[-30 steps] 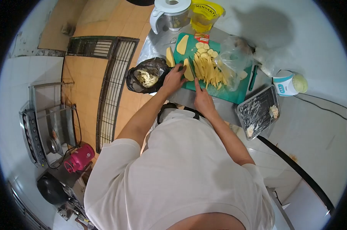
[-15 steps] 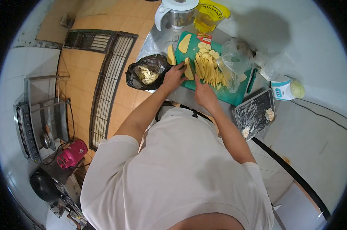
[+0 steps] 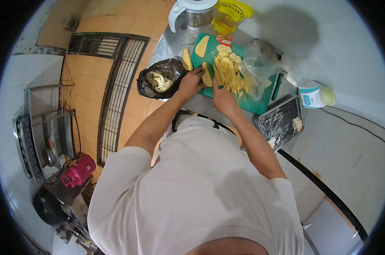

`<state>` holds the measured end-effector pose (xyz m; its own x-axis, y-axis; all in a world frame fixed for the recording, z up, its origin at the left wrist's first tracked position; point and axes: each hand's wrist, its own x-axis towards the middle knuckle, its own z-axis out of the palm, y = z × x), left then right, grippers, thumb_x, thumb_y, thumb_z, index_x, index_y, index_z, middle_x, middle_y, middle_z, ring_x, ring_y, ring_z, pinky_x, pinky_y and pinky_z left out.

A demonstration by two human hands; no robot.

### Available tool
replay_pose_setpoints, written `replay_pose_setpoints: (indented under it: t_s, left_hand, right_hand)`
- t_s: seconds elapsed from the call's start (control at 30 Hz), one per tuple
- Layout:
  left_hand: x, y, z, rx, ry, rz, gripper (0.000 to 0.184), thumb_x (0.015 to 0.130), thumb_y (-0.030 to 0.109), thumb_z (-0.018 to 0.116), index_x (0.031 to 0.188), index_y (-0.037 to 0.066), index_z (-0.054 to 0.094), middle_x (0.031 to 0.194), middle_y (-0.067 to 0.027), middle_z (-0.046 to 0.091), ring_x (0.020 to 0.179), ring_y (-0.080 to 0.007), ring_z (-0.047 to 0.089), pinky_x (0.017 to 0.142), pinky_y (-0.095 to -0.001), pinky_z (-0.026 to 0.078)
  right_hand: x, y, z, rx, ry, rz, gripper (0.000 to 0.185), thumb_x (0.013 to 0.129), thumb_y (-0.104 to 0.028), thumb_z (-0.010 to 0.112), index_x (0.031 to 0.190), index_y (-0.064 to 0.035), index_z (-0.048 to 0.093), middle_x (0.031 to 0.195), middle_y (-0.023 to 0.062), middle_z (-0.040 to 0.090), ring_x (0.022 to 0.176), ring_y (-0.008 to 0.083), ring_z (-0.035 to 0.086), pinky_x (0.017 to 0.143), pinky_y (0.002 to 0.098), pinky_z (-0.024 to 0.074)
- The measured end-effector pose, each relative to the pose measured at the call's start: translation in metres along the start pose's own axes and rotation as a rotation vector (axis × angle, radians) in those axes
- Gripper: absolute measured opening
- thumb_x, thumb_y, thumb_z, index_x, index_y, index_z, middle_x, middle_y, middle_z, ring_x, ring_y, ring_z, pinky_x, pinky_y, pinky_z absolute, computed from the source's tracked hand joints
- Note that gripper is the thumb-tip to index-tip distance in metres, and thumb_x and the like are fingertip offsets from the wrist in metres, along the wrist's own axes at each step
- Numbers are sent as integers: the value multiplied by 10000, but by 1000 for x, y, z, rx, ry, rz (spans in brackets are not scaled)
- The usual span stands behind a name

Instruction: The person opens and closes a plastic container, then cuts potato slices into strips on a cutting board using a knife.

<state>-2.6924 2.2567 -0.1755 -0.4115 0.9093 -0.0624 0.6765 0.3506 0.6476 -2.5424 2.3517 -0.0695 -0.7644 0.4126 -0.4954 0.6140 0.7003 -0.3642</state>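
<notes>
My left hand (image 3: 191, 84) rests at the left edge of the green cutting board (image 3: 253, 105), its fingers closed on a long pale-yellow slab (image 3: 207, 75) that looks like potato. Just right of it, my right hand (image 3: 224, 101) is closed with the index finger pointing along the slab's right side; what it grips is hidden under the hand. A pile of cut yellow strips (image 3: 229, 75) lies right of the slab, with round slices (image 3: 225, 52) behind. Another slab (image 3: 202, 46) lies at the board's far left corner, and one more piece (image 3: 187, 59) is beside the board.
A black plastic bag (image 3: 146, 87) with pale pieces inside stands left of my left hand. Behind are a blender jug (image 3: 194, 18) and a yellow oil pouch (image 3: 231, 18). To the right lie a clear bag (image 3: 253, 68), a green-handled tool (image 3: 277, 86), a smeared tray (image 3: 282, 123) and a white-blue appliance (image 3: 310, 95).
The whole view has shifted slightly, moving the scene a little left and up. Both hands stay at the same slab with almost the same pose.
</notes>
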Motion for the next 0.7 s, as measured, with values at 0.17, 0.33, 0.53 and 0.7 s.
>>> replay_pose_setpoints:
  t_s: [0.17,0.33,0.53,0.7]
  left_hand:
    - [5,23,-20,114,39,113,735,718,4,678,1430,82,509,1493,-84,492,1371,-321,456,1085,-440,430]
    - [5,5,-11,217,-27,335,922,676,-5,705,1531,120,384,1587,-67,385,1465,-308,337,1167,-490,325]
    - [7,5,-13,315,-73,349,764,701,14,700,1436,92,507,1526,-51,467,1410,-275,411,1151,-496,342]
    - [7,1,-4,413,-92,387,730,734,42,695,1437,93,502,1539,-55,449,1387,-272,428,1146,-509,348]
  right_hand:
    - [2,4,-2,-30,-2,-14,701,880,-49,473,1546,14,265,999,380,642,921,505,667,848,550,531]
    - [8,0,16,25,26,26,745,861,-47,491,1559,4,235,896,364,659,839,505,675,797,549,544]
    - [-2,2,31,34,101,18,778,867,-55,504,1578,-21,191,814,332,662,742,481,677,712,561,548]
    - [-12,8,49,83,141,42,833,863,-31,498,1610,-118,140,734,295,653,690,474,667,661,564,540]
